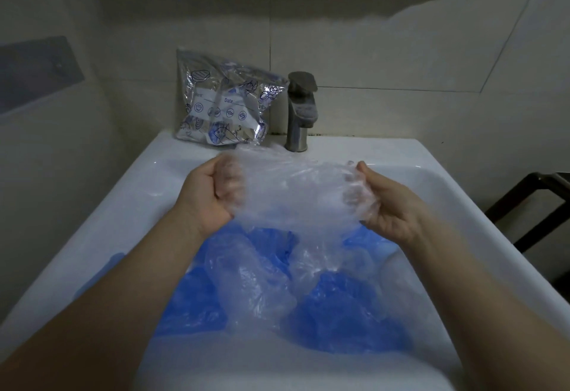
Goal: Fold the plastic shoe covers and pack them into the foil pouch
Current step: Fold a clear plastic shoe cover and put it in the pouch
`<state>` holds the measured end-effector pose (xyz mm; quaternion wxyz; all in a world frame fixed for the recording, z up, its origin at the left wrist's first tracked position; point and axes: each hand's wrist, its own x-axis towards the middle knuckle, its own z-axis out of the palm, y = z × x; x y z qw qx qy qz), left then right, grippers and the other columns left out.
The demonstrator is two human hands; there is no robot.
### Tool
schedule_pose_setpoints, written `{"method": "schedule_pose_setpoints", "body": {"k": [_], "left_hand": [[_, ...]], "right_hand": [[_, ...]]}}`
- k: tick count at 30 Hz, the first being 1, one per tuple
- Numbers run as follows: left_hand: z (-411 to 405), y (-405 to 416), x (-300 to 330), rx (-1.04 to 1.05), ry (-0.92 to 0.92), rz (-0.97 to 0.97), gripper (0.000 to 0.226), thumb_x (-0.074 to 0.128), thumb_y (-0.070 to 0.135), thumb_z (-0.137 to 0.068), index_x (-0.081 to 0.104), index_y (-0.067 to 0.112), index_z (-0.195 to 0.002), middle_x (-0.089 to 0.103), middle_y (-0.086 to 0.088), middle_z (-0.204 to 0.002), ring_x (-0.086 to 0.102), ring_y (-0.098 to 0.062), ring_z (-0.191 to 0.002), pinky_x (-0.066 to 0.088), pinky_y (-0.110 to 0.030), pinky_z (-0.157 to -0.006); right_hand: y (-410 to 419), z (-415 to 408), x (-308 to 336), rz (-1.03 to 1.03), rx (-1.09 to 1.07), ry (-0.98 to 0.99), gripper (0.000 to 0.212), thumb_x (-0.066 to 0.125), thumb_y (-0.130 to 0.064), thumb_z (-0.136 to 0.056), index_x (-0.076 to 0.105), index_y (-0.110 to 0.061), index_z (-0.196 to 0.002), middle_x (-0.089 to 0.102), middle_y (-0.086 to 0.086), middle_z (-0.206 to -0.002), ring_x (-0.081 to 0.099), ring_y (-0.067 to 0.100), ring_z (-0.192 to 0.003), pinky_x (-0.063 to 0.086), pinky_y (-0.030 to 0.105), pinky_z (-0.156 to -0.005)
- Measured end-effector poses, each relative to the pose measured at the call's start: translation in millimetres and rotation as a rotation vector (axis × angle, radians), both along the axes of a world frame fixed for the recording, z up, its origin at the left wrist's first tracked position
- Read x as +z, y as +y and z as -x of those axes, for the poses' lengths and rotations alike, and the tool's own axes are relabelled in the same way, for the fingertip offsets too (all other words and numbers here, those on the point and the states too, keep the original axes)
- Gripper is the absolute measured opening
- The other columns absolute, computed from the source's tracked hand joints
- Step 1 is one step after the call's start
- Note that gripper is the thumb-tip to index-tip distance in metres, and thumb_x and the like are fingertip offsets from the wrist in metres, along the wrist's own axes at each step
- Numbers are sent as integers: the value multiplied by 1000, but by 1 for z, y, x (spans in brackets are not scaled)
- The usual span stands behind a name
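A clear plastic shoe cover (293,193) is stretched between both hands above the sink basin. My left hand (212,193) grips its left end with curled fingers; my right hand (382,202) grips its right end, fingers tucked inside the film. Below them, several blue shoe covers (342,313) and another clear one (249,282) lie piled in the basin. The silver foil pouch (225,103), printed with blue drawings and holding some blue covers, leans against the wall at the back left of the sink.
The white sink (462,193) fills the view. A metal tap (300,113) stands at the back, just right of the pouch. A dark frame (536,205) stands to the right of the sink. Tiled wall behind.
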<state>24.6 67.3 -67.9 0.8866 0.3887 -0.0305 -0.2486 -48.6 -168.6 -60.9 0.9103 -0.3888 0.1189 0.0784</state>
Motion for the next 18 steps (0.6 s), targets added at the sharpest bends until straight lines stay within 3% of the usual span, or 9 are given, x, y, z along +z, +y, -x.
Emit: {"method": "schedule_pose_setpoints", "body": {"k": [2, 3, 5, 7, 10, 12, 14, 16, 18], "left_hand": [[-1, 4, 0, 73, -11, -20, 10, 69, 24, -47, 66, 15, -51, 53, 11, -49, 29, -3, -32, 20, -14, -33], [0, 5, 1, 87, -20, 15, 18, 70, 24, -45, 72, 13, -59, 62, 10, -57, 33, -2, -33, 21, -12, -33], [2, 5, 4, 60, -1, 165, 27, 68, 23, -48, 75, 10, -71, 71, 7, -71, 35, -1, -29, 24, -10, -28], [3, 5, 4, 55, -29, 224, 28, 68, 25, -52, 76, 14, -76, 73, 9, -78, 38, 1, -31, 25, -9, -30], [-3, 9, -1, 35, -115, 257, 36, 77, 27, -58, 74, 21, -93, 72, 14, -98, 40, 0, -41, 21, -12, -40], [-6, 14, -5, 10, -165, 266, 39, 76, 31, -62, 73, 21, -100, 72, 14, -99, 24, -2, -38, 17, -14, -40], [-3, 13, -4, 29, -220, 161, 35, 71, 39, -63, 75, 23, -93, 72, 15, -84, 16, -4, -37, 12, -15, -42], [3, 6, -1, 90, -205, 18, 25, 64, 37, -68, 74, 23, -87, 59, 14, -51, 17, -5, -31, 11, -12, -37], [5, -2, -1, 149, -158, -57, 16, 51, 28, -84, 65, 23, -88, 56, 14, -48, 20, -2, -27, 14, -11, -32]], "right_hand": [[2, 4, 1, 188, 52, -35, 14, 59, -22, -84, 64, -8, -84, 57, 0, -55, 52, 7, -44, 48, 18, -43], [0, 5, -1, 366, 97, -62, 21, 55, -28, -85, 64, -10, -80, 51, -1, -51, 45, 8, -42, 40, 18, -41], [-1, 8, -1, 685, 235, -120, 35, 59, -46, -75, 69, -12, -74, 50, 7, -59, 41, 19, -54, 34, 22, -54], [-7, 9, -3, 744, 303, -118, 41, 62, -51, -70, 72, -12, -74, 60, 7, -68, 51, 20, -63, 43, 23, -60], [-20, 7, -8, 275, 300, -212, 29, 79, -33, -64, 70, -8, -75, 65, 7, -75, 63, 20, -72, 51, 28, -66], [-20, 5, -10, -168, 407, -340, 21, 63, -17, -83, 62, 1, -94, 63, 16, -90, 61, 26, -88, 49, 32, -78], [-18, 1, -13, -280, 329, -435, 20, 45, -12, -94, 57, 0, -105, 59, 13, -92, 56, 22, -87, 41, 27, -81], [-11, -3, -15, -285, 261, -456, 18, 48, -14, -94, 58, -5, -107, 57, 7, -82, 51, 15, -73, 38, 21, -72], [-3, -5, -17, -306, 223, -456, 20, 55, -16, -92, 61, -9, -110, 56, 4, -75, 43, 11, -62, 37, 20, -63]]}}
